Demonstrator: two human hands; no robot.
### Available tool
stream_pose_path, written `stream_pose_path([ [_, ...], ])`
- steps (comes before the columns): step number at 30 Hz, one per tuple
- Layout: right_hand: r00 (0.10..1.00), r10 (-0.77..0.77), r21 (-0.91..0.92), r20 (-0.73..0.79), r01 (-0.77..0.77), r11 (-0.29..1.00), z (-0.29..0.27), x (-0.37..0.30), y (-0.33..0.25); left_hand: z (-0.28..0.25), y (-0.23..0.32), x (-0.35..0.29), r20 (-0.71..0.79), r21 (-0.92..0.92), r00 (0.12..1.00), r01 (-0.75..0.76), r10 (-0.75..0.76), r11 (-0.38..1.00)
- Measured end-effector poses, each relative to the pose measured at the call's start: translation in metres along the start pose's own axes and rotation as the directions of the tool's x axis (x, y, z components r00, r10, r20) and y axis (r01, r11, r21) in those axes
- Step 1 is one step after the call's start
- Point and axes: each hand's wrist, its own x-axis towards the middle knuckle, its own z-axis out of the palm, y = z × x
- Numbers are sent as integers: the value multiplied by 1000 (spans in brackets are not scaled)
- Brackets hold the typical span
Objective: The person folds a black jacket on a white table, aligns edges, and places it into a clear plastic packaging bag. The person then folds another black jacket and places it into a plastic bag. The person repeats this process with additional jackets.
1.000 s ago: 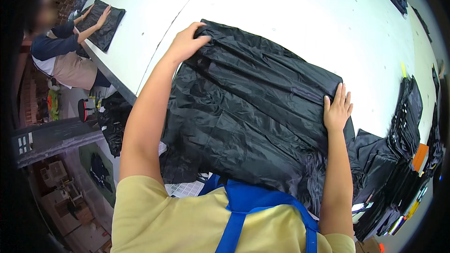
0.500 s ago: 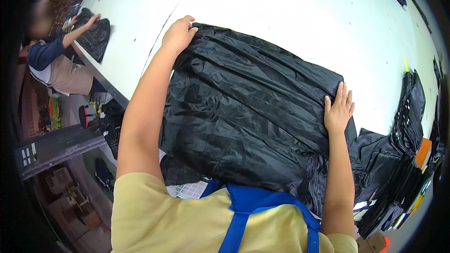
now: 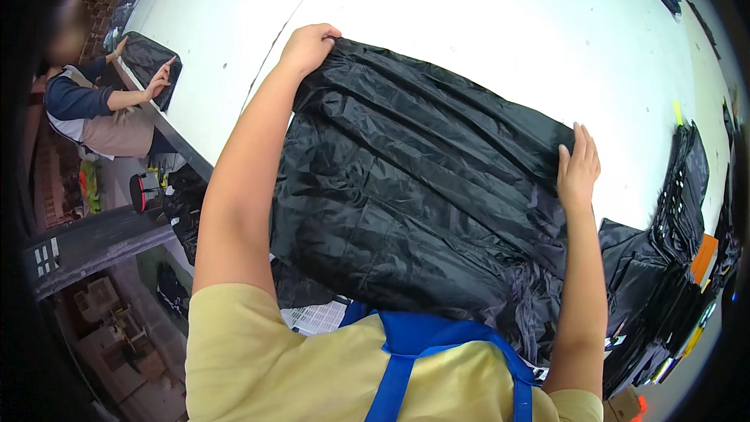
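Note:
A large piece of shiny black fabric (image 3: 406,180), creased in long folds, lies across the white table in front of me. At its far left corner, the fingers of my left hand (image 3: 308,48) are closed on the edge. My right hand (image 3: 579,170) rests at the far right corner, its fingers stretched out along the side edge. The fabric's near part bunches up close to my body, and whatever lies beneath it is hidden.
The white table (image 3: 469,16) extends away from me. Stacked black fabric pieces (image 3: 680,180) lie at the right, beside an orange card (image 3: 704,258). A printed sheet (image 3: 316,318) shows near my waist. At far left, a co-worker (image 3: 101,109) handles another black piece (image 3: 148,62).
My right hand has shifted slightly right and outward along the fabric's edge. My left hand has moved a little right with the corner. The co-worker's piece now lies flatter.

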Motion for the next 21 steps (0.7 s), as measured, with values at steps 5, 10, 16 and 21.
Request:
stream_pose_path([
  [5,894,-151,8,421,163,987,-21,48,-11,8,18,3,56,336,998,-15,-4,942],
  [10,757,-9,-109,654,106,988,-47,69,-25,10,14,16,142,439,974,-221,175,871],
  [16,839,-3,53,544,-31,998,-138,14,-59,-58,15,-34,64,416,944,-320,324,851],
  [21,851,-195,145,487,142,979,-211,-113,-88,-115,-3,-200,-350,488,636,-503,688,713],
])
